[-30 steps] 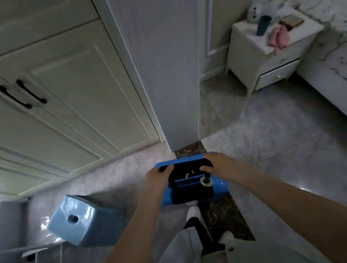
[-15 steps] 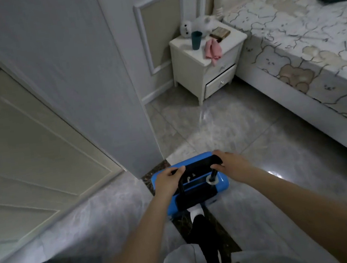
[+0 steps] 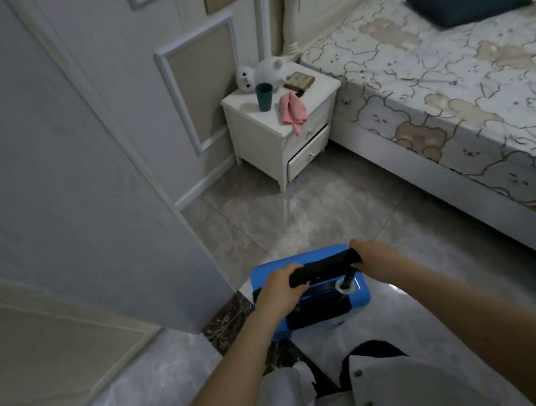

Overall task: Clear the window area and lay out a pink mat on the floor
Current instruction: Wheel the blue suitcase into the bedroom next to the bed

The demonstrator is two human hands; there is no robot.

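Both hands, left hand (image 3: 279, 288) and right hand (image 3: 375, 262), curl tight round the blue suitcase (image 3: 328, 310) handle at the bedroom doorway, so clearing looks underway, no pink mat in sight yet.

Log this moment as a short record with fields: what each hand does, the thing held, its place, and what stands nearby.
left hand: grips handle's left end
right hand: grips handle's right end
handle: black bar, raised above suitcase
suitcase: blue, upright on floor at doorway
nightstand: ahead, beside bed
on nightstand: cup, pink cloth
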